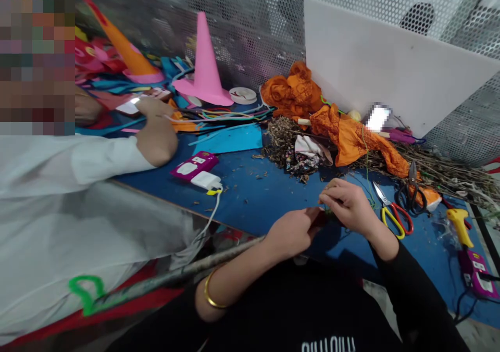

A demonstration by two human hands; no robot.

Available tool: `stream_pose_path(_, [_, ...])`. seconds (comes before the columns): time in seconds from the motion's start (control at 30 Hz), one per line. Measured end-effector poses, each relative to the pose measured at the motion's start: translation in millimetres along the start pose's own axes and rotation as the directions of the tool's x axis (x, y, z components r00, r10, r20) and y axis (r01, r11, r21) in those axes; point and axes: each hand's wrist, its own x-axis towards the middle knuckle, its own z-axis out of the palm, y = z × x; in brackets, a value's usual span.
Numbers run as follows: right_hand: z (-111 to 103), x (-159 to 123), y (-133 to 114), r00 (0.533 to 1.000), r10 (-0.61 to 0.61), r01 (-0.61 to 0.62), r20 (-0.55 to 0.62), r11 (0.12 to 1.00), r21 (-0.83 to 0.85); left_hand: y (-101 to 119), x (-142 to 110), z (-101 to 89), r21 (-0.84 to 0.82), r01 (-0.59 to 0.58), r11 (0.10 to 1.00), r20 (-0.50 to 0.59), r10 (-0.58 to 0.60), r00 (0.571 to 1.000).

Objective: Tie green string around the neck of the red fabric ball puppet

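Observation:
My left hand, with its fingers closed, is wrapped round the end of a long stick. The stick slants back under my left forearm to a fuzzy green loop. Something dark red, partly covered by my fingers, shows between the two hands. My right hand is pinched close beside it, with bits of green thread at the fingertips. More thin green thread hangs over the orange cloth and trails down to the table near my right hand. Exactly how the thread lies on the stick is hidden.
Scissors and dark shears lie right of my hands. A yellow glue gun and a purple power strip are farther right. Dried stems line the back. A co-worker's arm reaches in left, near a pink cone hat.

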Motion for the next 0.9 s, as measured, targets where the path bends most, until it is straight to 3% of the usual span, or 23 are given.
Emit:
stream_pose_path(0.23, [-1.4, 9.8, 14.1, 0.987, 0.108, -0.084, 0.117, 0.977, -0.195, 9.6, -6.7, 4.8, 0.215, -0.069, 0.974, -0.001, 0.070, 0.998])
stream_pose_path(0.53, [7.3, 14.4, 8.5, 0.923, 0.334, -0.200, 0.190, 0.840, -0.504, 14.3, -13.3, 19.4, 0.423, -0.091, 0.902, -0.045, 0.121, 0.992])
stream_pose_path(0.73, [12.7, 12.3, 14.7, 0.901, 0.385, -0.230, 0.201, 0.815, -0.532, 10.1, -11.4, 24.3, 0.430, -0.161, 0.888, -0.005, 0.181, 0.983])
stream_pose_path(0.9, [11.1, 3.2, 16.7, 0.938, 0.318, -0.248, 0.134, 0.891, -0.381, 11.4, -9.0, 19.6, 0.442, -0.155, 0.884, 0.038, 0.154, 0.987])
